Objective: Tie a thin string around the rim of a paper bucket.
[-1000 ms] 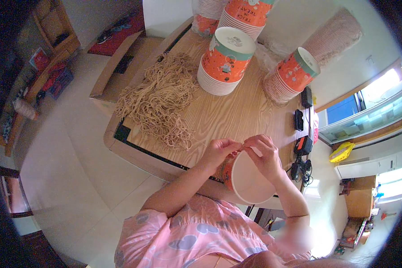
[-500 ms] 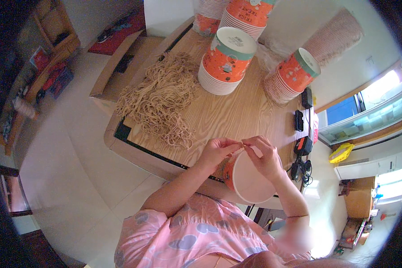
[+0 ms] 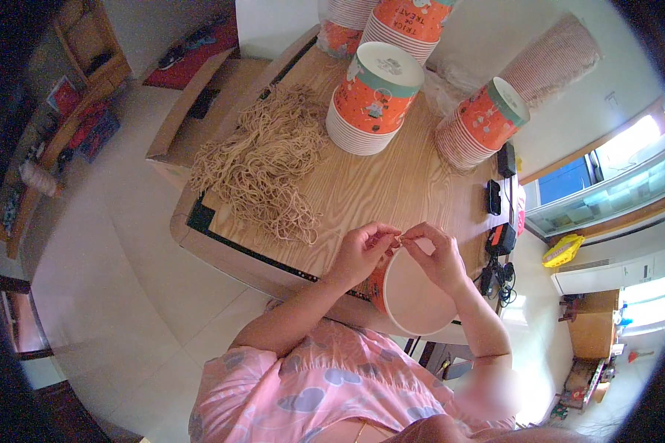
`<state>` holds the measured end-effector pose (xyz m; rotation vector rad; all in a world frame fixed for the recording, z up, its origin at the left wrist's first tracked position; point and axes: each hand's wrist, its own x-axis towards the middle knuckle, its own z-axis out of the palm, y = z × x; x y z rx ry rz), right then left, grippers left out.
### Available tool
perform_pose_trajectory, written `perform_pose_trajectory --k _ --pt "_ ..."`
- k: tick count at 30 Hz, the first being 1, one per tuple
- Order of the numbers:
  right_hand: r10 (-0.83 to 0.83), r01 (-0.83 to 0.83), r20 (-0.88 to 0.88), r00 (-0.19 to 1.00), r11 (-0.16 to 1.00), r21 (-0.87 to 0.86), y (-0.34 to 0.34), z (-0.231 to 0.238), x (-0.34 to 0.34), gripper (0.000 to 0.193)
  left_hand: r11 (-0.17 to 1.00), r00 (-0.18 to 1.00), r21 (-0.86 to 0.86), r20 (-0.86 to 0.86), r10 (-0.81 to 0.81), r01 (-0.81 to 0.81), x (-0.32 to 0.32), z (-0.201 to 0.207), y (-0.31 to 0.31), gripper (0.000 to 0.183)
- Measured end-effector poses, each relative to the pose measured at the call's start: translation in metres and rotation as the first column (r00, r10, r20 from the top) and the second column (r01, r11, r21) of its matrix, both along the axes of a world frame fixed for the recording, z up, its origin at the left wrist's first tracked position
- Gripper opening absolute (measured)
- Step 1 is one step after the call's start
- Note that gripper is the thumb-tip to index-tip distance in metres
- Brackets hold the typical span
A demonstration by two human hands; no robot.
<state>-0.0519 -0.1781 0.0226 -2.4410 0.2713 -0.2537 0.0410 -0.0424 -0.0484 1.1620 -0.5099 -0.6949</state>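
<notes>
Both hands meet at the upper rim of an orange paper bucket (image 3: 420, 295), which lies tilted at the table's near edge with its white inside facing me. My left hand (image 3: 363, 251) is closed, thumb and fingers pinching a short bit of tan cord (image 3: 400, 240). From the other side my right hand (image 3: 437, 257) pinches the same cord, its fingertips almost touching the left ones. The rest of that cord is hidden by the fingers. A loose heap of tan cords (image 3: 262, 162) lies on the wooden table (image 3: 347, 196) beyond my left hand.
Upside-down stacks of orange buckets stand mid-table (image 3: 375, 100) and at the right (image 3: 482, 122); more are at the back, including a wrapped stack (image 3: 550, 63). Black adapters and cables (image 3: 499, 255) lie along the right edge. An open cardboard box (image 3: 207, 111) adjoins the table's left side.
The fingertips have shifted slightly over the cord at the bucket's rim, the left fingers curling more. The bucket and the cord heap stay in place.
</notes>
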Motion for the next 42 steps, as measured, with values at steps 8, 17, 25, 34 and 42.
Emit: perform_pose_trajectory --k 8,17,25,34,42 --pt "-0.004 0.004 0.003 1.000 1.000 0.009 0.001 0.001 0.001 0.012 0.992 0.923 0.093 0.383 0.043 -0.084 0.001 0.016 0.007 0.015" --pt "-0.016 0.016 -0.024 1.000 1.000 0.005 0.001 0.001 0.001 0.012 0.967 0.707 0.111 0.702 0.086 -0.228 0.000 0.011 0.005 0.014" --pt "-0.008 0.006 -0.051 0.999 0.999 -0.038 0.003 0.004 0.002 0.012 0.954 0.862 0.264 0.507 -0.013 -0.141 0.005 -0.003 0.014 0.011" --pt "0.075 -0.071 -0.095 0.993 0.996 0.051 -0.002 0.012 0.007 0.015 0.958 0.911 0.258 0.412 0.011 -0.128 0.008 -0.006 0.020 0.010" --pt "0.133 -0.083 -0.322 0.937 0.983 0.165 -0.006 0.017 0.027 0.017 0.970 0.924 0.197 0.376 0.062 -0.145 0.010 0.000 0.023 0.010"
